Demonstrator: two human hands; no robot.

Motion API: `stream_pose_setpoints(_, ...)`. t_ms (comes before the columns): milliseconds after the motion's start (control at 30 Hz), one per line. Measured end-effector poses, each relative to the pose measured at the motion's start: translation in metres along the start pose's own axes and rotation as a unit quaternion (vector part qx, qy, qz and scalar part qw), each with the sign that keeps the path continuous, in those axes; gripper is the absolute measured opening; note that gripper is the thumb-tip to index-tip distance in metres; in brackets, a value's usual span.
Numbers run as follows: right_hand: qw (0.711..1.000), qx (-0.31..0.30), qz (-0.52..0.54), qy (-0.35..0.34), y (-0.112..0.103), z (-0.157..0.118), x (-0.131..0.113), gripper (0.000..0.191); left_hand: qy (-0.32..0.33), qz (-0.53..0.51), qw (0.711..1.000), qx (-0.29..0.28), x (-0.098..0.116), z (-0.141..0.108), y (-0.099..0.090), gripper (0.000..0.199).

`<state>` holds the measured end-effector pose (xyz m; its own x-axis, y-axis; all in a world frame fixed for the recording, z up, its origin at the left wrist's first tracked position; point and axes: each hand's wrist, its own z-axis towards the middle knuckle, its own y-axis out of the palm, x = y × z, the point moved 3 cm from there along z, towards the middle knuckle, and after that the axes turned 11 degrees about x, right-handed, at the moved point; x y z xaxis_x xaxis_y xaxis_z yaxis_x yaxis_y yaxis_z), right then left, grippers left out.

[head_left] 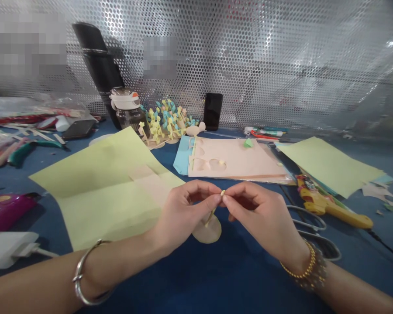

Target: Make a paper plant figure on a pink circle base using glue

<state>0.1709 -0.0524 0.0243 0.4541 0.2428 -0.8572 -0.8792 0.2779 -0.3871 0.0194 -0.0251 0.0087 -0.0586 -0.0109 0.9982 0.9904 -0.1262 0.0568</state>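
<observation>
Head view: the left hand (183, 213) and right hand (263, 213) together pinch a small yellow paper piece (222, 192) above a pale paper disc (207, 232); the paper cluster (168, 120) behind seems done; this piece looks unfinished.

My blue table (183, 283) carries a pink paper stack (237, 155), a large yellow-green sheet (98, 200) left of it and a yellow glue gun (336, 210) right of it.

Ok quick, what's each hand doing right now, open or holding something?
Left hand: closed, thumb and finger pinching a tiny pale-yellow piece.
Right hand: closed, fingertips pinching the same piece.
</observation>
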Motion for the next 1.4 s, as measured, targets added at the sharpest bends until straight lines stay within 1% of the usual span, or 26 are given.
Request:
stream_pose_setpoints(167,1.0,-0.001,0.002,0.0,0.0,0.0,-0.002,0.008,-0.001,0.0,1.0,0.002,0.0,-0.001,0.0,0.013)
stream_pose_setpoints(467,1.0,0.0,0.011,-0.007,0.0,-0.003,-0.001,0.011,0.006,-0.004,1.0,0.003,-0.001,0.002,-0.001,0.018)
stream_pose_setpoints(633,0.999,0.026,0.016,-0.01,-0.001,-0.004,-0.001,0.014,0.024,-0.01,0.999,-0.02,0.0,0.002,0.0,0.013)
stream_pose_setpoints(767,0.999,0.039,0.026,-0.005,-0.002,-0.004,-0.001,0.018,0.017,-0.01,1.0,-0.011,-0.001,0.002,0.0,0.012)
stream_pose_setpoints(1000,0.998,0.04,-0.001,-0.051,0.0,-0.006,-0.002,0.019,0.011,-0.006,1.0,-0.006,-0.002,0.004,0.0,0.011)
stream_pose_setpoints(1167,0.996,0.043,-0.009,-0.076,0.0,-0.009,-0.005,0.019,-0.003,0.017,1.0,-0.013,-0.004,0.003,0.0,0.018)
stream_pose_setpoints(1333,0.996,0.042,-0.013,-0.072,0.001,-0.009,-0.006,0.019,-0.002,0.025,1.0,-0.013,-0.002,0.003,0.001,0.018)
stream_pose_setpoints(1400,0.998,0.035,-0.005,-0.058,0.0,-0.008,-0.005,0.019,0.003,0.018,1.0,-0.017,-0.001,0.003,0.001,0.018)
